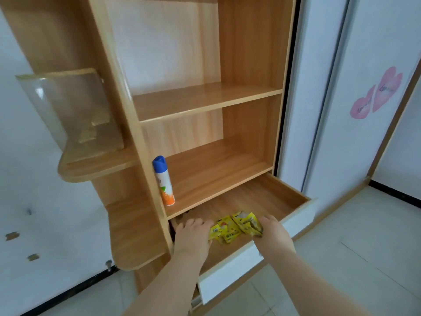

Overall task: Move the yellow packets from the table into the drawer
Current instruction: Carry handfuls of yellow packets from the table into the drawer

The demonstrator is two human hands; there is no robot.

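Several yellow packets [235, 226] lie bunched inside the pulled-out wooden drawer [273, 197] with a white front, at the bottom of a shelf unit. My left hand [193, 233] reaches into the drawer, palm down, its thumb side touching the left packets. My right hand [272, 229] is inside the drawer too, fingers curled over the right-hand packets. Whether either hand still grips a packet is hidden by the hands themselves.
A spray can [163, 181] with a blue cap stands on the lowest shelf just above the drawer's left end. A clear plastic container [68, 112] sits on a rounded side shelf at left. White sliding doors with pink heart stickers [376, 94] stand at right.
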